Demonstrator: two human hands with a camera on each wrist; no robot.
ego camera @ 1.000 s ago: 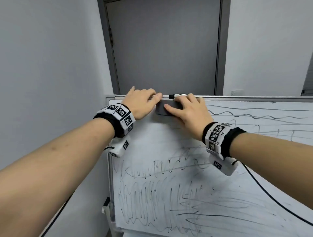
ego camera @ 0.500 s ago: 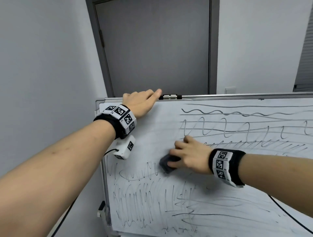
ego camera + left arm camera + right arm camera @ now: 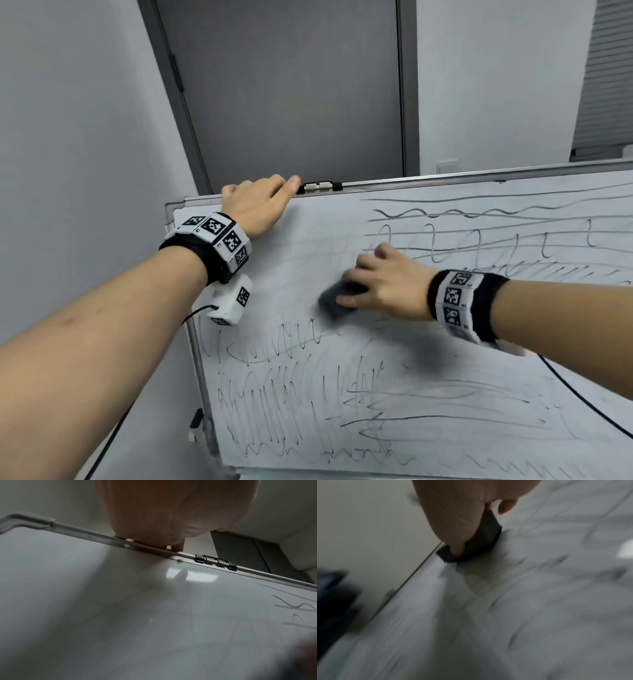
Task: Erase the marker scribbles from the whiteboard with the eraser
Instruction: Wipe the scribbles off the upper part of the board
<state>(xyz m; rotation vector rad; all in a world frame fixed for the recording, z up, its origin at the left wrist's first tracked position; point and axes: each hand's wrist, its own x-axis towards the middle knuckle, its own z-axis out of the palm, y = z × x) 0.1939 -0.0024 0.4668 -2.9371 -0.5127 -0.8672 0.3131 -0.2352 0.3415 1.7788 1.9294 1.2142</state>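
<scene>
A white whiteboard point(image 3: 308, 240) tilts away from me, covered with black marker scribbles point(image 3: 274, 411) low on the left and wavy lines point(image 3: 479, 214) at the upper right. My right hand point(image 3: 383, 287) grips a dark eraser point(image 3: 334, 301) and presses it flat against the board's middle. The eraser point(image 3: 481, 540) looks blurred in the right wrist view. My left hand point(image 3: 260, 202) holds the board's top edge near its left corner, fingers curled over the metal frame point(image 3: 120, 542). The patch between the two hands is wiped to faint grey smears.
A small metal hinge clip point(image 3: 318, 186) sits on the top frame just right of my left hand. A grey door point(image 3: 291, 85) stands behind the board, with walls on both sides. A black cable point(image 3: 582, 401) hangs from my right wrist across the board.
My right hand carried the eraser from the top edge down to the board's middle, then slightly right and up, wiping marks away. The left hand stayed on the top edge.
</scene>
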